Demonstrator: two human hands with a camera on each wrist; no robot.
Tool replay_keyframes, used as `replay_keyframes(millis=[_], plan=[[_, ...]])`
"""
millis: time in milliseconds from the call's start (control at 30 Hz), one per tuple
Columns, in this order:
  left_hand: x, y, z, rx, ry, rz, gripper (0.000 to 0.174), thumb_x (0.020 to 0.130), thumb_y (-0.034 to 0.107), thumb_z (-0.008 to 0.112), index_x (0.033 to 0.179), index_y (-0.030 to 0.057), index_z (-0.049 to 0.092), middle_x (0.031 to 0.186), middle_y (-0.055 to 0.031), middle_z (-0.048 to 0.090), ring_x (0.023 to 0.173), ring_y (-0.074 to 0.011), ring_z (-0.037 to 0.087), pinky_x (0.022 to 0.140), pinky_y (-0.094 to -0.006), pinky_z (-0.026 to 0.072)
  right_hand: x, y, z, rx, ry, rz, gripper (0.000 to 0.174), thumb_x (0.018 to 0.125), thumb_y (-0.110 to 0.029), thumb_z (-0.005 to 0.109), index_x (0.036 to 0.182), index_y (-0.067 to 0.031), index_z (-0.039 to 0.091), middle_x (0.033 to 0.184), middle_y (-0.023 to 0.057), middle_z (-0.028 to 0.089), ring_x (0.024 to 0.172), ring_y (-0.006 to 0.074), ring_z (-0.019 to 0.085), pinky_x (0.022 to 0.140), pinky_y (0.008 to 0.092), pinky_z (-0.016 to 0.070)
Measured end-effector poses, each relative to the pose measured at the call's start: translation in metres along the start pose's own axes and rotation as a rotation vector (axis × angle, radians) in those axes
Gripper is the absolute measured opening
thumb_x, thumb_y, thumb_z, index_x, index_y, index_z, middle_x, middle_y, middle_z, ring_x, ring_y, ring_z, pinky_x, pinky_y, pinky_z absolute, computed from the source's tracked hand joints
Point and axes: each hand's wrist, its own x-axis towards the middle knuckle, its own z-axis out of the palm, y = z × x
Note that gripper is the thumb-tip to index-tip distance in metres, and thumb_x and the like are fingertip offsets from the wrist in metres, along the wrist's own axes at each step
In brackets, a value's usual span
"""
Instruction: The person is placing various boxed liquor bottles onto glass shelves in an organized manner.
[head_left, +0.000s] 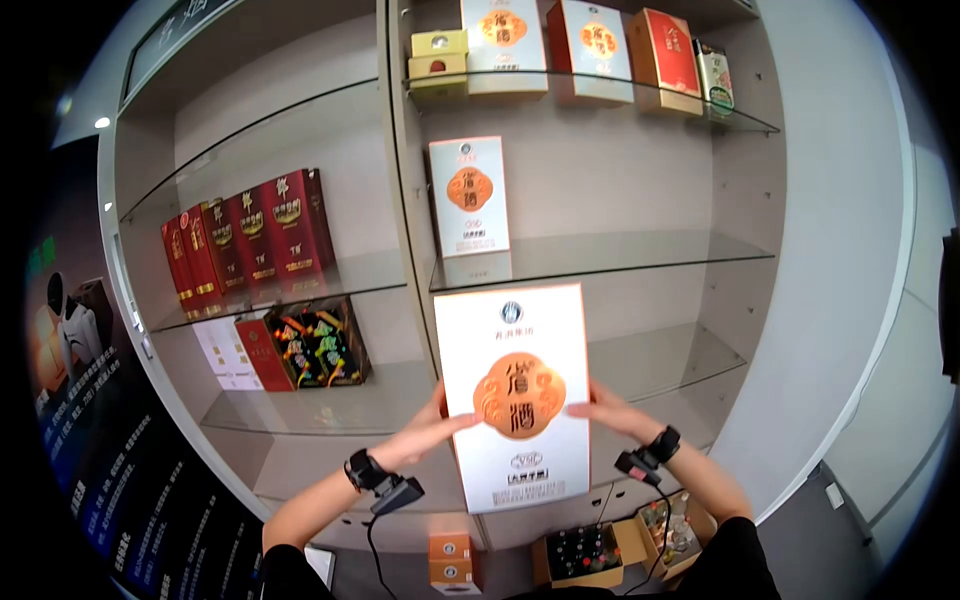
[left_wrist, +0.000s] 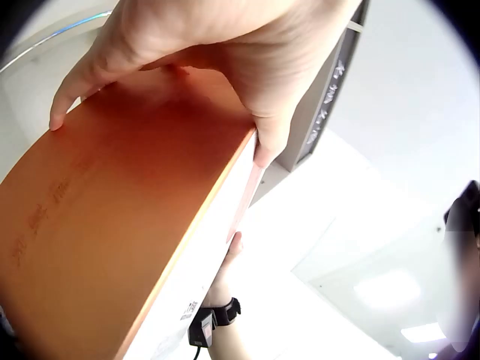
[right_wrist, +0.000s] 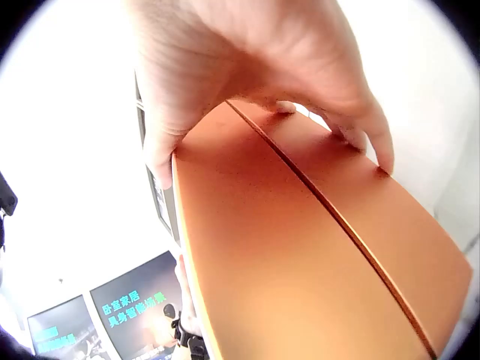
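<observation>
A large white liquor gift box with an orange emblem and orange sides is held upright in front of the shelves. My left hand grips its left side, thumb on the white front. On the opposite side my right hand grips it the same way. In the left wrist view the left hand spans the orange side, fingers at the far edge. The right wrist view shows the right hand across the other orange side, which has a dark seam down it.
A matching white box stands on the middle glass shelf, with more boxes above. Dark red boxes line the left shelf. Below, an open carton of bottles and small orange-and-white boxes sit on the floor.
</observation>
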Motion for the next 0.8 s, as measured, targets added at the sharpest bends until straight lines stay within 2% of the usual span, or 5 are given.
replay_keyframes(millis=[167, 267, 433, 533, 800], plan=[[0.077, 0.11, -0.003, 0.287, 0.011, 0.51, 0.096, 0.075, 0.026, 0.071, 0.141, 0.0082, 0.004, 0.139, -0.0148, 0.026, 0.129, -0.0262, 0.025, 0.105, -0.0387, 0.0247, 0.044, -0.089, -0.089, -0.144, 0.11, -0.27, 0.091, 0.069, -0.027, 0.074, 0.137, -0.0011, 0.019, 0.133, 0.0149, 0.037, 0.124, 0.0232, 0.034, 0.102, 0.0357, 0.029], [0.121, 0.163, -0.009, 0.396, 0.028, 0.606, 0.093, 0.074, 0.027, 0.072, 0.14, 0.0061, 0.01, 0.136, -0.0154, 0.03, 0.127, -0.0252, 0.03, 0.104, -0.0389, 0.0259, 0.073, -0.127, -0.137, -0.198, 0.161, -0.358, 0.094, 0.067, -0.028, 0.075, 0.138, -0.0022, 0.019, 0.132, 0.015, 0.038, 0.123, 0.0229, 0.036, 0.101, 0.0355, 0.0298], [0.186, 0.192, -0.014, 0.361, 0.089, 0.561, 0.089, 0.072, 0.034, 0.072, 0.137, 0.0043, 0.019, 0.131, -0.0147, 0.038, 0.121, -0.0232, 0.037, 0.1, -0.0351, 0.0317, 0.112, -0.149, -0.188, -0.236, 0.174, -0.51, 0.097, 0.066, -0.029, 0.075, 0.14, -0.006, 0.016, 0.128, 0.0145, 0.043, 0.117, 0.0234, 0.043, 0.098, 0.035, 0.0343], [0.224, 0.191, -0.023, 0.363, 0.113, 0.548, 0.086, 0.073, 0.035, 0.071, 0.136, 0.0041, 0.021, 0.129, -0.0146, 0.04, 0.119, -0.0227, 0.04, 0.099, -0.0345, 0.0337, 0.131, -0.142, -0.208, -0.221, 0.205, -0.451, 0.098, 0.066, -0.031, 0.074, 0.142, -0.0138, 0.015, 0.116, 0.0121, 0.051, 0.106, 0.021, 0.05, 0.088, 0.0352, 0.0431], [0.295, 0.162, -0.032, 0.259, 0.15, 0.433, 0.078, 0.077, 0.033, 0.068, 0.134, 0.0041, 0.023, 0.12, -0.0104, 0.047, 0.106, -0.0157, 0.05, 0.085, -0.03, 0.0444, 0.185, -0.102, -0.257, -0.191, 0.217, -0.388, 0.098, 0.067, -0.03, 0.075, 0.142, -0.018, 0.013, 0.114, 0.0112, 0.052, 0.105, 0.0196, 0.051, 0.086, 0.0352, 0.0444]])
